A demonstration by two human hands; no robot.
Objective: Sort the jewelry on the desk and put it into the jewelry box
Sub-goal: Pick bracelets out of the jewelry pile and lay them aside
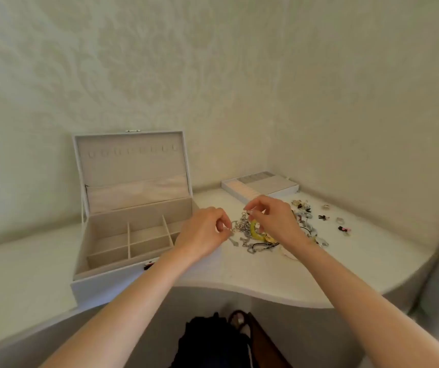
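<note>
A white jewelry box (101,280) stands open on the desk at the left, its lid upright and its beige compartments bare. Right of it lies a tangled heap of jewelry (260,241) with silver chains, black cords and a yellow bangle (253,229). My left hand (203,235) pinches one end of a silver chain (240,225) just above the heap. My right hand (274,219) pinches the chain's other end a little higher. The chain hangs between both hands. Small earrings and rings (341,224) lie scattered further right.
A flat removable tray (268,185) with ring rolls lies at the back near the wall corner. The white desk (252,277) has a curved front edge. Below it are a dark bag (207,341) and a foot in a sandal (239,318).
</note>
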